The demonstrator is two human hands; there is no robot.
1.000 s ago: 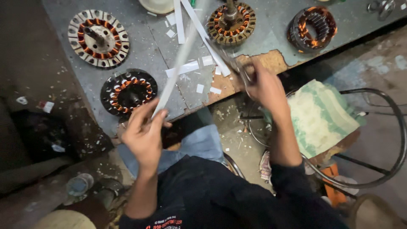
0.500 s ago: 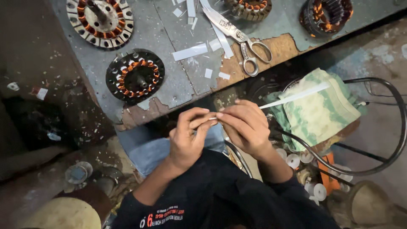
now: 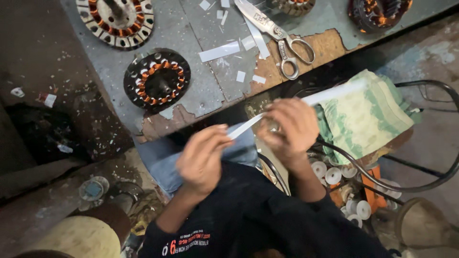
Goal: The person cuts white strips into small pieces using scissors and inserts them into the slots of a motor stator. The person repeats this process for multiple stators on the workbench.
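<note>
White paper strip point(image 3: 287, 110): now pulled taut between gripping left hand point(image 3: 203, 160) and right hand point(image 3: 291, 126); scissors point(image 3: 279, 36) left on bench point(image 3: 191, 100).

Scissors point(image 3: 282, 38) and wound stators point(image 3: 157, 79) lie on the workbench point(image 3: 191, 33).

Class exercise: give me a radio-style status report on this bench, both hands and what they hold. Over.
Left hand and right hand both pinch one long white paper strip, held above the lap. Scissors lie on the table, untouched. Nothing between the hands.
</note>
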